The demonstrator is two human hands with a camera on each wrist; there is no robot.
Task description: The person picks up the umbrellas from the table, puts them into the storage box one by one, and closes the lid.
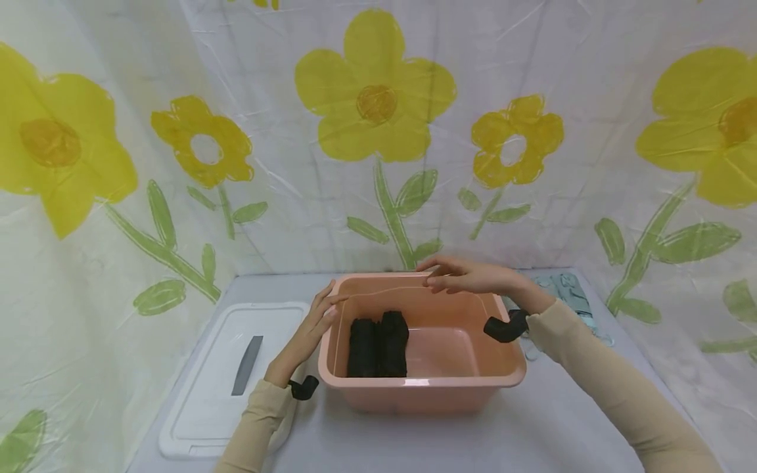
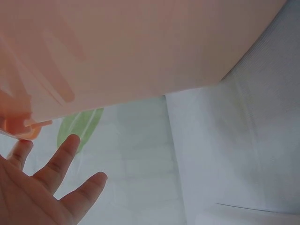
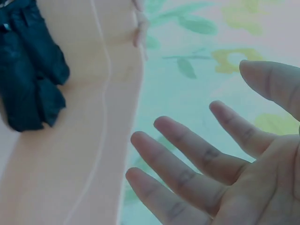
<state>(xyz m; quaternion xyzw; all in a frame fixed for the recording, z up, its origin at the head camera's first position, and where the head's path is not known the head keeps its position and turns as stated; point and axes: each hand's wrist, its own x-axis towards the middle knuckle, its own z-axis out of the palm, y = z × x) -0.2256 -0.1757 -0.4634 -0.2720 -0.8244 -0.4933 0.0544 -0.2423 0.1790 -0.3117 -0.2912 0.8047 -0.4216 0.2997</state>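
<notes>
Pink rectangular plastic tub [image 1: 420, 399] stands on the white-covered bench [image 1: 568, 420]. Two black rolled cloth bundles [image 1: 393, 345] lie side by side in its left half. Of the hands, the left [image 1: 309, 328] is at the tub's left rim, fingers extended; the right [image 1: 470, 276] is above its far rim, fingers spread, grasping nothing. Rectangular white plastic lid [image 1: 204, 401] with grey handle [image 1: 247, 366] lies left of the tub; pale blue item [image 1: 572, 295], right.

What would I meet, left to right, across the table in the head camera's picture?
White lid → left hand → two black bundles → right hand → pale blue thing.
</notes>
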